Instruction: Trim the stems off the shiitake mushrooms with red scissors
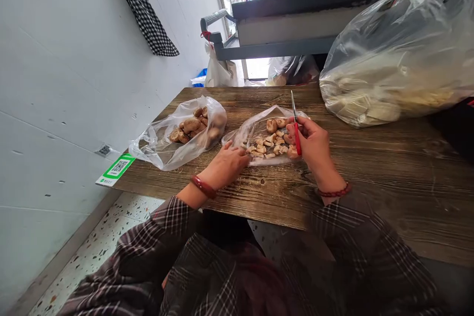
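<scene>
My right hand (pixel 311 140) is closed around the red-handled scissors (pixel 297 136), whose thin blades point up and away from me. Beneath and beside it lies a thin clear plastic bag (pixel 246 131), spread on the wooden table. On this bag are several pale cut mushroom stems (pixel 261 148) and whole brown mushrooms (pixel 272 125). At the bag's near left edge, my left hand (pixel 230 164) has its fingers bent over the plastic, gripping it; the fingertips are partly hidden. Farther left, an open plastic bag (pixel 174 158) holds several whole brown mushrooms (pixel 191 124).
A large clear bag of pale food (pixel 388 79) stands at the table's right. A green QR-code card (pixel 116 169) sits at the left corner of the wooden table (pixel 370 173). A grey metal frame (pixel 274 48) stands behind; a white wall (pixel 74 84) borders the left.
</scene>
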A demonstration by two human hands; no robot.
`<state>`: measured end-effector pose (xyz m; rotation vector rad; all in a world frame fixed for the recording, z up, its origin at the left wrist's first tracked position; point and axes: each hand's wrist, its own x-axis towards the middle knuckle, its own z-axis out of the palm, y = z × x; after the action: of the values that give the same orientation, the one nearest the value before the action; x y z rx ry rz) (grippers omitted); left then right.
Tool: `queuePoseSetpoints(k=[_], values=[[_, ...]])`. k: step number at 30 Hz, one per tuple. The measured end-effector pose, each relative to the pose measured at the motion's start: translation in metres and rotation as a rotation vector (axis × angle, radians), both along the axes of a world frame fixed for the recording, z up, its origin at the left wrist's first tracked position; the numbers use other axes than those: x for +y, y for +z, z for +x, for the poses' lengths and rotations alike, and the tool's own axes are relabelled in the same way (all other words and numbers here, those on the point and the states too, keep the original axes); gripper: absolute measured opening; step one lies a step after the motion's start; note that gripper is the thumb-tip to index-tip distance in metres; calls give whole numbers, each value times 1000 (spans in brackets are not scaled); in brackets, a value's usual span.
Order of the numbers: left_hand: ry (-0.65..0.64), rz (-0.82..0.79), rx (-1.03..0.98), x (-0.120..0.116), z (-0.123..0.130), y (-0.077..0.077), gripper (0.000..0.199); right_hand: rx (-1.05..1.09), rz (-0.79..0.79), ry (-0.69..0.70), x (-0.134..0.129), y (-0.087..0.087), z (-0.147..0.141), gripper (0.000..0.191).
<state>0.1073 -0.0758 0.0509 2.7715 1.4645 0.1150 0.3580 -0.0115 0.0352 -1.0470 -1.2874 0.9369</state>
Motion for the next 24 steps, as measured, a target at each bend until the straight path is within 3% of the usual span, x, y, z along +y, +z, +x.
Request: queuePoseSetpoints(k=[5, 8, 11, 17, 24], values=[[-70, -53, -192, -1, -3, 9, 16, 18, 10, -2, 0, -2, -1, 48], [-64, -22, -325, 21, 13, 16, 26, 67, 2, -25, -1, 0, -1, 50], [18, -32, -336, 53, 34, 18, 30, 99, 5, -51, -2, 4, -1, 54], [356, -39, -347, 109, 69, 0, 35, 132, 1, -41, 1, 4, -3, 59], [411, -15, -447, 127, 83, -22, 29, 153, -4, -27, 5, -4, -6, 64]])
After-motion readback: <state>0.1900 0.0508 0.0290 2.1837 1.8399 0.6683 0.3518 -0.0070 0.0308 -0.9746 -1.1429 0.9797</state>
